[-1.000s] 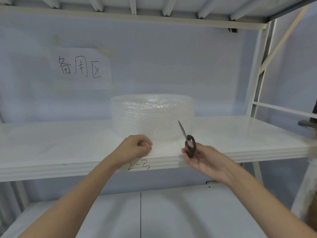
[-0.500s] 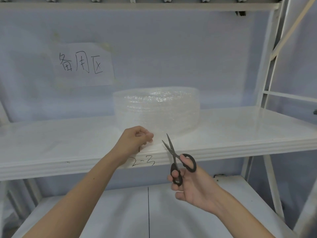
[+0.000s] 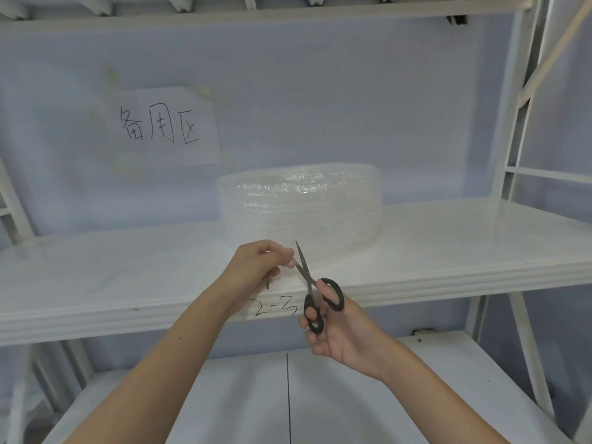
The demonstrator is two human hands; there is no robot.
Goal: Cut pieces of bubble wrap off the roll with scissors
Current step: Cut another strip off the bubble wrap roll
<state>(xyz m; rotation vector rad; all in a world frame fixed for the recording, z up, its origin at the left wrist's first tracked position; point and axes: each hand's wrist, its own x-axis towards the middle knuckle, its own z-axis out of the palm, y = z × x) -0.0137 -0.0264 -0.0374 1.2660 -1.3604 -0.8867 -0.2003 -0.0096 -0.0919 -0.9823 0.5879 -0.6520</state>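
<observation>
Left hand (image 3: pixel 256 265): you pinch the wrap (image 3: pixel 299 213) edge, grip closed on it.
Right hand (image 3: pixel 339 331): your grip holds the scissors (image 3: pixel 312 286), blades nearly closed at the edge.
Roll: on the shelf (image 3: pixel 448 251).

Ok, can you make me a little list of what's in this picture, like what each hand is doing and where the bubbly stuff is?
left hand: pinches the loose end of the bubble wrap
right hand: holds black scissors, blades pointing up beside the left hand's fingers
bubble wrap roll: lies flat on the white shelf
shelf edge: "2-3" written on it
paper sign: handwritten, on the wall behind the roll
</observation>
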